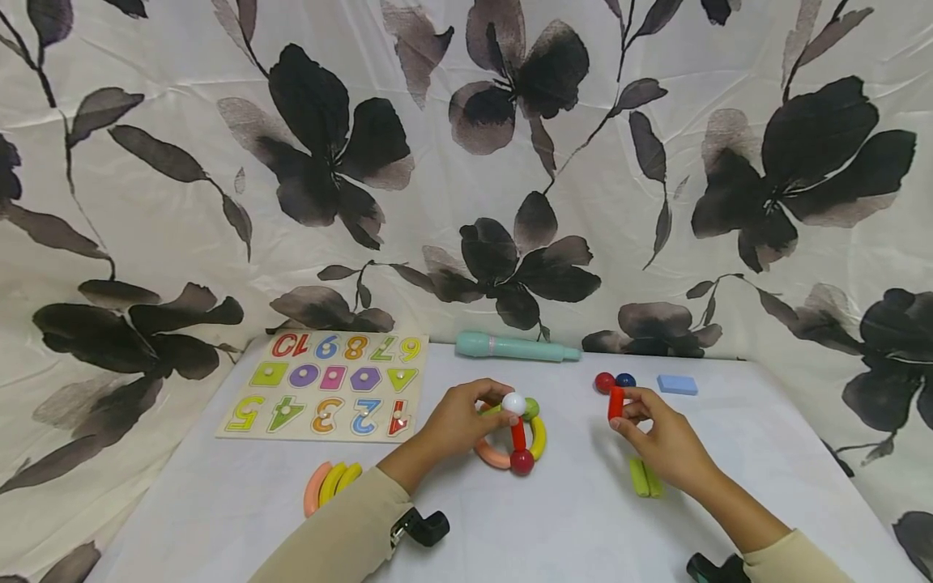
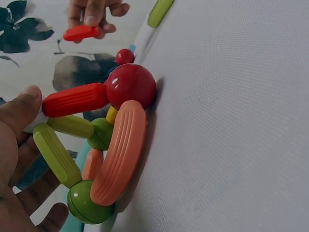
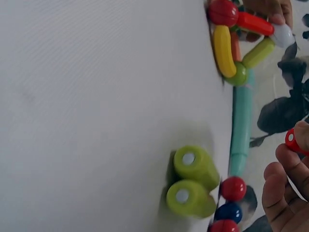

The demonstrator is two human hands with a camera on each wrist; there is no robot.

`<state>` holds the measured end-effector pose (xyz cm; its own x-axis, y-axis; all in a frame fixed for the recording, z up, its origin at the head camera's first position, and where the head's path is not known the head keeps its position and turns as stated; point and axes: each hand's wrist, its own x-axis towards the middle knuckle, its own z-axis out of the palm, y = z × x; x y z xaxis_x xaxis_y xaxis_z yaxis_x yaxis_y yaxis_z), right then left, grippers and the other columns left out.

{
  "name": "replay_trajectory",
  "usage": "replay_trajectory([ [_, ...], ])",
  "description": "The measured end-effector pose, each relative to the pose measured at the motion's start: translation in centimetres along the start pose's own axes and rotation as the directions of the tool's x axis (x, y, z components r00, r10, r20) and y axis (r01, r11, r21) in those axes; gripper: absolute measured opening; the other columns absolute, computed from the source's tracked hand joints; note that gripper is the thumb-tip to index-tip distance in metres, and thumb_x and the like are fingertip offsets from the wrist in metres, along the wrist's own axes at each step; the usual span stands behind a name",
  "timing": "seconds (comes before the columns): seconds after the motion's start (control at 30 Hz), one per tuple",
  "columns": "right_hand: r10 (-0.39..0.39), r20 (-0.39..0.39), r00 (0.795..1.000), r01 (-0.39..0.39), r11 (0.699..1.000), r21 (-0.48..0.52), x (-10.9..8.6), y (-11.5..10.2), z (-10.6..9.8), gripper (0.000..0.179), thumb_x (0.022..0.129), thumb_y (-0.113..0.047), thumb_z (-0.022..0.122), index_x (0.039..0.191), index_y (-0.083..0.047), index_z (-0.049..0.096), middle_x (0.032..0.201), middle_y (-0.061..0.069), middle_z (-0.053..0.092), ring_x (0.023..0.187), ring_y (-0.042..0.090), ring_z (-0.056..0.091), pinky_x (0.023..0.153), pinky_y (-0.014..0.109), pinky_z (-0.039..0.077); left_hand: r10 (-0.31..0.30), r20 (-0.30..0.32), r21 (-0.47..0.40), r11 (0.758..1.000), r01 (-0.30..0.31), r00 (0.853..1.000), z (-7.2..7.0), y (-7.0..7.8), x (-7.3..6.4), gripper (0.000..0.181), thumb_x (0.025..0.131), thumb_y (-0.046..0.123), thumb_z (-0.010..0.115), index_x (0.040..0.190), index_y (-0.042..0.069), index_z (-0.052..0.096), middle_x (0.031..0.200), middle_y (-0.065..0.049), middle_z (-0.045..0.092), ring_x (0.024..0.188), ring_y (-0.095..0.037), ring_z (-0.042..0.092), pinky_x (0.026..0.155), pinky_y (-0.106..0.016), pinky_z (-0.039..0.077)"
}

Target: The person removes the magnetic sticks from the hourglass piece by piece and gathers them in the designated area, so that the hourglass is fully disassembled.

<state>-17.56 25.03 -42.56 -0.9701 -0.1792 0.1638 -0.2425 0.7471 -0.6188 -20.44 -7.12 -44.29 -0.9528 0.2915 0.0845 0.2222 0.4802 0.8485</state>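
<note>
My left hand pinches the white ball at the top of a small magnetic ball-and-stick structure. Below that ball, a red stick slopes to a dark red ball, and light green sticks slope to green balls. Curved yellow and salmon sticks link the lower balls into a ring on the table. My right hand holds another red stick upright between thumb and fingers, apart from the structure. Its pale magnetic end shows in the right wrist view.
Two light green sticks lie near my right hand. Beyond it are red and blue balls and a blue block. A number puzzle board, a teal pen-like object and curved sticks lie farther left.
</note>
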Motion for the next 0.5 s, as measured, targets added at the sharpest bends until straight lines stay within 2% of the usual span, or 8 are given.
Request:
replay_trajectory([
  [0.1,-0.013,-0.007,1.000,0.012,0.999,-0.029,-0.5,0.8,-0.4,0.056,0.094,-0.016,0.076,0.142,-0.002,0.049,0.102,0.001,0.071,0.098,0.025,0.065,0.079,0.041,0.052,-0.004,0.000,-0.007,1.000,0.004,1.000,0.0,0.0,0.0,0.038,0.085,0.030,0.085,0.120,0.023,0.072,0.104,0.013,0.070,0.107,-0.013,0.062,0.100,-0.046,0.047],
  [0.2,-0.010,0.003,1.000,0.010,0.999,-0.040,-1.1,1.6,-0.7,0.060,0.095,-0.015,0.075,0.147,-0.006,0.045,0.102,0.002,0.072,0.090,0.021,0.065,0.077,0.039,0.051,-0.005,0.000,-0.008,1.000,0.005,1.000,0.0,0.0,-0.1,0.038,0.085,0.030,0.085,0.120,0.023,0.072,0.104,0.014,0.070,0.107,-0.013,0.063,0.101,-0.046,0.047],
  [0.33,0.012,0.013,1.000,-0.011,0.999,-0.053,-1.9,2.5,-1.1,0.064,0.096,-0.014,0.074,0.151,-0.012,0.042,0.104,0.005,0.074,0.073,0.017,0.059,0.067,0.034,0.047,0.001,0.001,0.001,1.000,-0.001,1.000,0.0,-0.1,0.0,0.038,0.085,0.030,0.085,0.120,0.023,0.072,0.104,0.013,0.070,0.107,-0.013,0.063,0.101,-0.047,0.048],
  [0.4,0.023,0.016,1.000,-0.022,0.997,-0.068,-2.3,3.0,-1.3,0.065,0.095,-0.014,0.074,0.152,-0.013,0.042,0.104,0.005,0.074,0.073,0.017,0.059,0.069,0.036,0.048,0.004,0.004,0.005,1.000,-0.004,1.000,0.1,-0.2,0.1,0.038,0.085,0.030,0.085,0.120,0.023,0.072,0.105,0.013,0.070,0.107,-0.012,0.063,0.101,-0.046,0.048],
  [0.5,0.019,0.017,1.000,-0.018,0.995,-0.095,-2.9,3.6,-1.8,0.064,0.095,-0.016,0.075,0.150,-0.011,0.044,0.103,0.004,0.074,0.081,0.019,0.063,0.073,0.043,0.053,-0.002,0.006,0.006,1.000,0.002,1.000,0.0,-0.2,0.1,0.038,0.085,0.031,0.085,0.121,0.023,0.072,0.106,0.014,0.070,0.107,-0.012,0.063,0.101,-0.046,0.049],
])
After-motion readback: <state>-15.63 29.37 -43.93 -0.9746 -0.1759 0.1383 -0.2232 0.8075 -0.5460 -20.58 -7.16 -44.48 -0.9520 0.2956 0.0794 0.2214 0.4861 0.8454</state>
